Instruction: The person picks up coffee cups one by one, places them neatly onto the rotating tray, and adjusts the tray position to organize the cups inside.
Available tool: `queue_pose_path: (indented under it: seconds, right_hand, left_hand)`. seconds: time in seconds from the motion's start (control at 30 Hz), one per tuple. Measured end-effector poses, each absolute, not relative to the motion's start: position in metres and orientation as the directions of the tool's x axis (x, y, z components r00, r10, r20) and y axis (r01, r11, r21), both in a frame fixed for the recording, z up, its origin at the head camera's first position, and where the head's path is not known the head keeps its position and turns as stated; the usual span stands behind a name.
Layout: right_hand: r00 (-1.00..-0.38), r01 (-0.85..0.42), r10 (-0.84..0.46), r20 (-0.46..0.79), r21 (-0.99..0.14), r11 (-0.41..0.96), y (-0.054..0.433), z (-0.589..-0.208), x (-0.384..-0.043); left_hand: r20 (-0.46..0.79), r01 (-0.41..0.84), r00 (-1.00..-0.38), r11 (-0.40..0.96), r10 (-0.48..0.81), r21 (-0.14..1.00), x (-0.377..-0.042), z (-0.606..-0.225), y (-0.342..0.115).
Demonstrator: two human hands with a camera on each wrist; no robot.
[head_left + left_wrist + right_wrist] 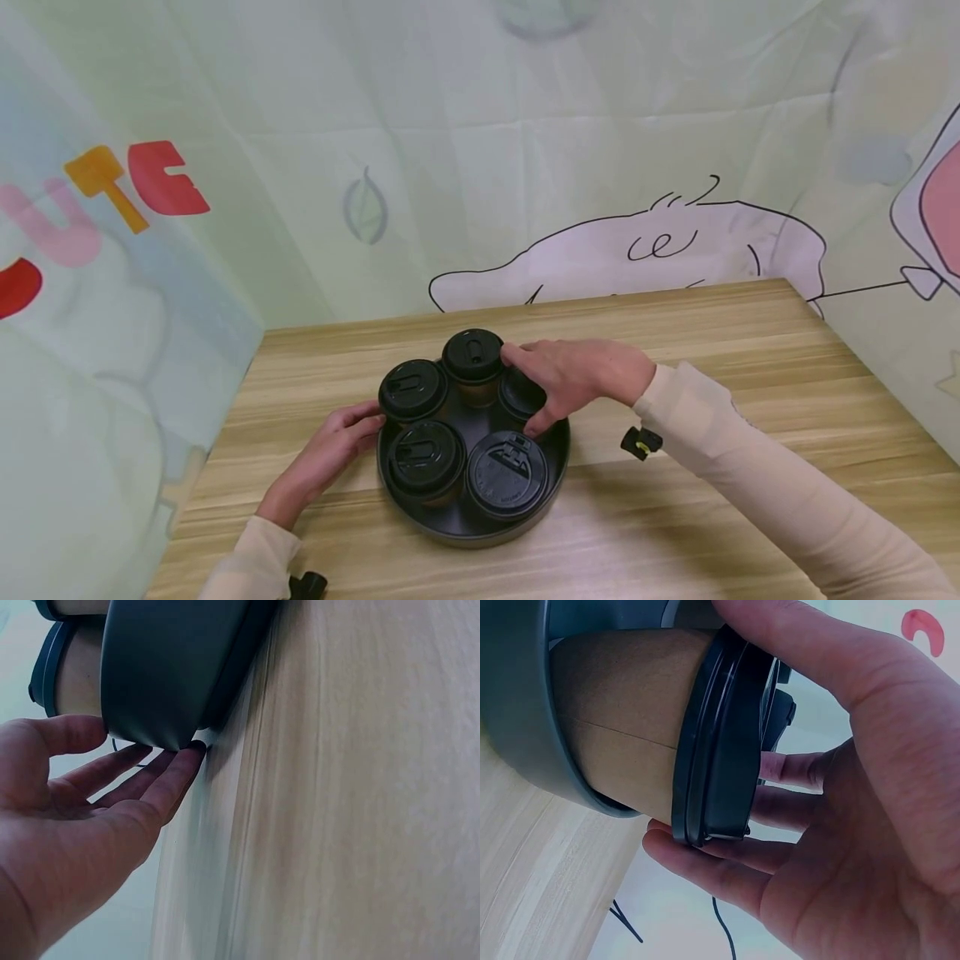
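Note:
A round dark tray stands on the wooden table with several brown paper coffee cups in it, all with black lids. My left hand touches the tray's outer wall on the left; in the left wrist view its fairly straight fingers rest against the wall, thumb near the rim. At the tray's right side my right hand grips a coffee cup by its lid, thumb on one side and fingers on the other. That cup leans a little in the right wrist view, its base hidden inside the tray.
Beside the held cup stand a back cup, a left cup, a front-left cup and a front-right cup. A printed cloth hangs behind the wooden table.

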State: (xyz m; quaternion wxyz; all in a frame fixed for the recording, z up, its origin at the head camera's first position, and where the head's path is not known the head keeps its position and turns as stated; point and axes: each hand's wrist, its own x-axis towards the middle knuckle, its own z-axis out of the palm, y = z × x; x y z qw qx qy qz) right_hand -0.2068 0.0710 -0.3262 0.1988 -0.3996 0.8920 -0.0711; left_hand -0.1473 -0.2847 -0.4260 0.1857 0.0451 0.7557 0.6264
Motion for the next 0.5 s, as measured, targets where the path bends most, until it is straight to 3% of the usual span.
queue_pose_path:
  seconds: [0.5]
  right_hand:
    - [-0.612,-0.67,-0.728,-0.307,-0.288,0.684,0.0769,-0.3266,-0.2063]
  left_hand:
    - [-0.215,-0.151,-0.924,0.215,0.317,0.965,-0.1476,-0.4273,-0.2857]
